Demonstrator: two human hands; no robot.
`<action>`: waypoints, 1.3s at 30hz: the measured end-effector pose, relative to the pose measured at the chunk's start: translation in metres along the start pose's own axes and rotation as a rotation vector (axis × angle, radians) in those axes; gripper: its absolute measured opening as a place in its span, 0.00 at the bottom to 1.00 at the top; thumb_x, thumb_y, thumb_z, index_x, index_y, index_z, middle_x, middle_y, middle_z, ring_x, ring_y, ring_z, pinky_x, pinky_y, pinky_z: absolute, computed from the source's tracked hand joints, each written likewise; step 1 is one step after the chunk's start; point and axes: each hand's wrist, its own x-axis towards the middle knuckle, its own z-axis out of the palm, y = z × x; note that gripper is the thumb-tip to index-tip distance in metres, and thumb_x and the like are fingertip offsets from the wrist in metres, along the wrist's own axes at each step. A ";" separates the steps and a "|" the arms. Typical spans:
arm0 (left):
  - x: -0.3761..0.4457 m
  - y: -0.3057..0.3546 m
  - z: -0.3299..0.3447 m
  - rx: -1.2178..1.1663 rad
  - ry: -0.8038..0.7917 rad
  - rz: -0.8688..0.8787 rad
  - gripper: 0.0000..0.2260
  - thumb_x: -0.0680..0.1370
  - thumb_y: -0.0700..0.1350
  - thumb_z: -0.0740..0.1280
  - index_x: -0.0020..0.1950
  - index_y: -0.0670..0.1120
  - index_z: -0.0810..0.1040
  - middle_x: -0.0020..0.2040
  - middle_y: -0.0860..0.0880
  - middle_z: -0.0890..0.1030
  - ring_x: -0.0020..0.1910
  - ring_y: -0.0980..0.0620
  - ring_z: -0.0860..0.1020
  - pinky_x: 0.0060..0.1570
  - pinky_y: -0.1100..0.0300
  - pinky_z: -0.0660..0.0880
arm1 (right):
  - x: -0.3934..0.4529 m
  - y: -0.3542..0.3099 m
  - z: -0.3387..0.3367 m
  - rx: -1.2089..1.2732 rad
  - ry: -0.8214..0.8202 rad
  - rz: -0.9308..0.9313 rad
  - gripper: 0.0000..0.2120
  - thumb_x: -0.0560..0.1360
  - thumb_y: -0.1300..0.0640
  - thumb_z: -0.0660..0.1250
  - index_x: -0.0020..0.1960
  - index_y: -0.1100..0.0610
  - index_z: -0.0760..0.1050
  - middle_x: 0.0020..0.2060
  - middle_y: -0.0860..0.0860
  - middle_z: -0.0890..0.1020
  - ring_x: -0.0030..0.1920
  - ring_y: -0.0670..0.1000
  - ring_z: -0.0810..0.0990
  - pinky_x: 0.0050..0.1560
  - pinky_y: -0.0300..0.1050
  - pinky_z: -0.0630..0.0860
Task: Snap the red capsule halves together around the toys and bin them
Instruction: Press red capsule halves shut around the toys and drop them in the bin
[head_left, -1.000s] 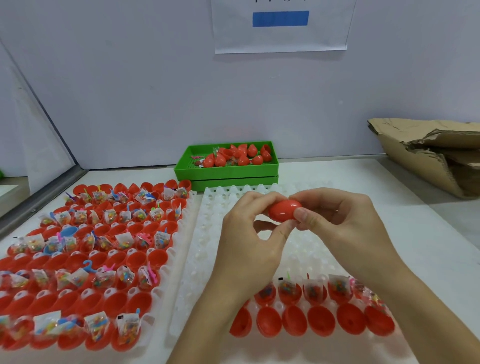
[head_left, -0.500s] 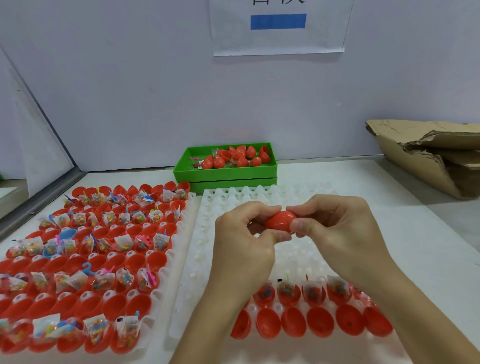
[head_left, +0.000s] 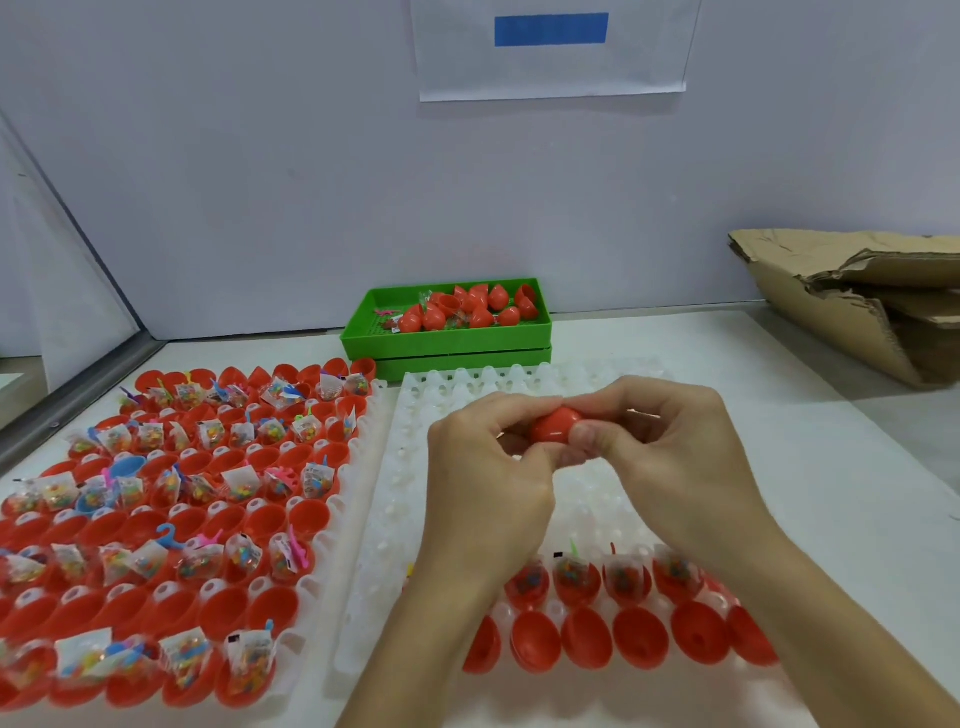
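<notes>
Red capsule (head_left: 553, 425): held above the white tray (head_left: 597, 499), between both hands; it sits in much the same spot over the tray as half a second ago.
Left hand (head_left: 488, 483): fingers curled round the capsule's left end, thumb underneath; the grip has hardly changed since earlier.
Right hand (head_left: 670, 457): pinches the capsule's right end, thumb pressed on its front; compared with a second ago the fingertips of both hands have closed in over the top, so less red shows.
White tray: a row of bagged toys (head_left: 626, 574) in red halves and a row of bare red halves (head_left: 587, 636) along its near edge, as before.
Left tray (head_left: 358, 499): full of red halves, many with toy bags, unchanged.
Green bin (head_left: 447, 340): at the back of the worktop (head_left: 779, 467), holding finished capsules, same pile as earlier.
Cardboard box (head_left: 857, 301): far right, unmoved.
</notes>
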 end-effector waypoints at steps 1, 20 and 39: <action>0.001 0.001 -0.002 -0.035 -0.009 -0.025 0.15 0.69 0.30 0.75 0.46 0.50 0.86 0.39 0.52 0.85 0.40 0.56 0.84 0.42 0.66 0.80 | 0.001 0.000 -0.001 0.005 -0.007 0.009 0.14 0.71 0.72 0.72 0.42 0.53 0.85 0.36 0.46 0.87 0.39 0.44 0.86 0.42 0.33 0.79; 0.001 0.003 -0.007 -0.197 -0.052 -0.094 0.13 0.69 0.34 0.77 0.51 0.45 0.85 0.44 0.51 0.86 0.46 0.54 0.84 0.45 0.66 0.79 | 0.000 -0.007 -0.008 0.134 0.040 0.060 0.03 0.69 0.55 0.73 0.43 0.52 0.84 0.38 0.48 0.87 0.39 0.49 0.86 0.40 0.37 0.81; 0.000 0.000 -0.006 -0.132 -0.030 -0.055 0.16 0.69 0.29 0.75 0.51 0.46 0.86 0.44 0.50 0.85 0.44 0.57 0.83 0.44 0.69 0.79 | -0.001 -0.007 -0.006 0.047 0.000 0.000 0.13 0.71 0.70 0.73 0.39 0.52 0.82 0.33 0.46 0.86 0.32 0.45 0.84 0.37 0.33 0.78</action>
